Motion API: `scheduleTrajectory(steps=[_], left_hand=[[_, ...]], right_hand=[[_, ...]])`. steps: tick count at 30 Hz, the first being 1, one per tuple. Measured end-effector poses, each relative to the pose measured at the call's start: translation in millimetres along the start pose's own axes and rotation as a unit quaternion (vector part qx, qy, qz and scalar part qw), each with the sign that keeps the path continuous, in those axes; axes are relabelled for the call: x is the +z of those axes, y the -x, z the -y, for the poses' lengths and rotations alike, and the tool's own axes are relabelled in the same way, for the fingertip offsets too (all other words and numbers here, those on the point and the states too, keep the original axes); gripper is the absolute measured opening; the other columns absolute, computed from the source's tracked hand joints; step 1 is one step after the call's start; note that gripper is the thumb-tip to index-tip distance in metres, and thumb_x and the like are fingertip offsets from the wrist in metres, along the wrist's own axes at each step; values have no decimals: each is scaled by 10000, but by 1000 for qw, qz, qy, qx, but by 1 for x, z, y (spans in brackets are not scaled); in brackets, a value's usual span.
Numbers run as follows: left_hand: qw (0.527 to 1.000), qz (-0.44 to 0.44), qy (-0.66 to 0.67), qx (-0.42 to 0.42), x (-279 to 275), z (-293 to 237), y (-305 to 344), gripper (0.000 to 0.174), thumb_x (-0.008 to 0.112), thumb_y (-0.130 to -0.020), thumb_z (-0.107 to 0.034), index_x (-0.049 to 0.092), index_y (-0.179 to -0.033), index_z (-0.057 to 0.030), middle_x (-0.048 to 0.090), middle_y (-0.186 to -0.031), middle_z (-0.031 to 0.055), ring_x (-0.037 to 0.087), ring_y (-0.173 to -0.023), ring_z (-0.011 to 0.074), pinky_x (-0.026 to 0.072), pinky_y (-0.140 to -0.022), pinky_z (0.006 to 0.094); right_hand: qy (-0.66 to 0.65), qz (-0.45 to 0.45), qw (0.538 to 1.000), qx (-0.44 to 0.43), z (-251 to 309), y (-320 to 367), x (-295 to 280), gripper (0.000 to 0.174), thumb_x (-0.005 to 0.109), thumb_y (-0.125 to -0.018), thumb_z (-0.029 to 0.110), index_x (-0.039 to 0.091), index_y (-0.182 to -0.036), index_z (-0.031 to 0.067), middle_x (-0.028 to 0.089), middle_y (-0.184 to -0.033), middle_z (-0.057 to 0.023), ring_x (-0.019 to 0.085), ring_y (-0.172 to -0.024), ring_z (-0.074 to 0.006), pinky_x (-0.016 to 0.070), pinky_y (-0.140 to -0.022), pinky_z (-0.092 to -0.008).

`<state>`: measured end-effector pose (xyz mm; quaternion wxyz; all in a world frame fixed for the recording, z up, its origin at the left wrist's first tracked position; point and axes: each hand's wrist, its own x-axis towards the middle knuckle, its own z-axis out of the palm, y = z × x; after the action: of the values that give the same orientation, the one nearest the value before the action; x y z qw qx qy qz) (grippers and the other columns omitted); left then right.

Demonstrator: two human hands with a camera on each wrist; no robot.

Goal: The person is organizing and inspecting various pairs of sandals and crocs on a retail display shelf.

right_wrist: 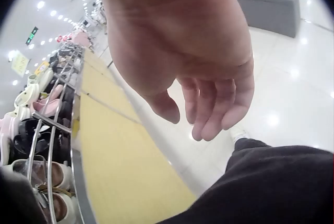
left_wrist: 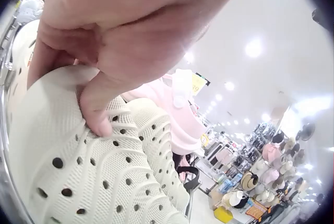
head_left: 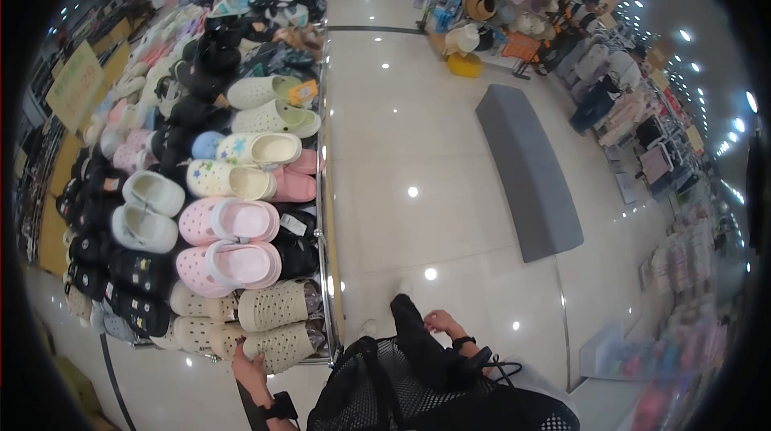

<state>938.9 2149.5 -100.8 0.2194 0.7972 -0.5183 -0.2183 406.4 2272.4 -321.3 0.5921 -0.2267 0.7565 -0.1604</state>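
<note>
At the front corner of a shoe display, my left hand [head_left: 250,371] grips the toe of a beige perforated clog [head_left: 283,348]. Up close in the left wrist view, the thumb [left_wrist: 99,112] presses on the clog's ridged, holed upper [left_wrist: 112,182], while the other fingers curl over the far side, partly hidden. A matching clog [head_left: 277,304] lies right beside it. My right hand [head_left: 440,322] hangs over the floor by my leg; its fingers [right_wrist: 209,109] droop loosely in the right wrist view and hold nothing.
Pink clogs [head_left: 233,268], white clogs [head_left: 143,228] and many other shoes cover the display. A metal rail [head_left: 323,270] runs along its right edge, above a yellow side panel [right_wrist: 115,151]. A grey bench [head_left: 530,174] stands across the aisle, with hats [head_left: 530,5] and clothes racks beyond.
</note>
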Motion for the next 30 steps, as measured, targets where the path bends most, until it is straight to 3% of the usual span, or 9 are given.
scheduleTrajectory(steps=[5,10,13,17,19,23,27,29,30], left_hand=[[996,18,40,-73,-2,6,-3,602,798,-696,88,652,-1274,4,735,-1133,199,702,-1085,339,520,-979,413],[937,115,310,-110,-17,7,7,674,790,-673,108,627,-1320,12,726,-1179,170,697,-1061,233,531,-965,378],[964,4,238,-119,-8,-7,15,644,785,-661,104,657,-1286,20,740,-1131,161,701,-1028,207,545,-933,364],[982,-136,-58,-117,16,-49,14,539,792,-665,74,719,-1196,18,766,-1045,202,735,-984,331,550,-918,384],[957,-226,-79,-166,32,-58,17,535,798,-678,68,712,-1204,22,756,-1081,223,727,-1001,385,543,-933,403],[941,-294,-149,-81,28,-61,41,606,788,-747,42,616,-1326,13,686,-1265,219,683,-1114,359,540,-928,433],[928,-340,-92,-123,25,-137,30,512,733,-849,15,588,-1339,5,670,-1279,175,668,-1104,315,542,-912,427],[906,-402,95,-89,25,-171,6,378,656,-931,-3,603,-1305,4,681,-1220,137,670,-1042,258,549,-884,394],[907,-402,90,-93,26,-189,-6,378,656,-931,-3,603,-1305,4,681,-1220,137,670,-1042,258,549,-884,394]], right_hand=[[85,75,990,-86,83,-43,-1,258,695,-952,225,671,-1094,11,761,-882,-100,719,-722,-162,567,-612,-322],[167,97,967,-169,171,-74,-17,266,702,-918,182,694,-1120,9,774,-902,-113,741,-756,-174,582,-680,-314],[186,91,943,-262,187,-123,-31,238,691,-918,147,674,-1106,1,760,-874,-124,737,-760,-184,594,-702,-330],[166,106,939,-283,236,-123,-64,244,697,-909,176,684,-1082,6,759,-865,-122,735,-753,-190,590,-705,-338],[152,88,943,-284,261,-121,-79,264,695,-905,198,685,-1084,4,759,-866,-119,735,-753,-195,588,-721,-335],[153,119,942,-276,280,-143,-89,278,696,-902,214,685,-1084,3,759,-863,-118,735,-762,-195,585,-732,-326],[156,142,934,-288,299,-152,-97,274,688,-916,201,675,-1102,0,756,-874,-121,732,-768,-187,579,-725,-318],[140,151,936,-285,308,-160,-97,270,685,-924,196,671,-1110,0,754,-880,-121,730,-769,-184,578,-722,-314],[139,156,936,-284,313,-162,-97,269,685,-930,192,668,-1116,-2,752,-884,-119,725,-765,-183,578,-719,-314]])
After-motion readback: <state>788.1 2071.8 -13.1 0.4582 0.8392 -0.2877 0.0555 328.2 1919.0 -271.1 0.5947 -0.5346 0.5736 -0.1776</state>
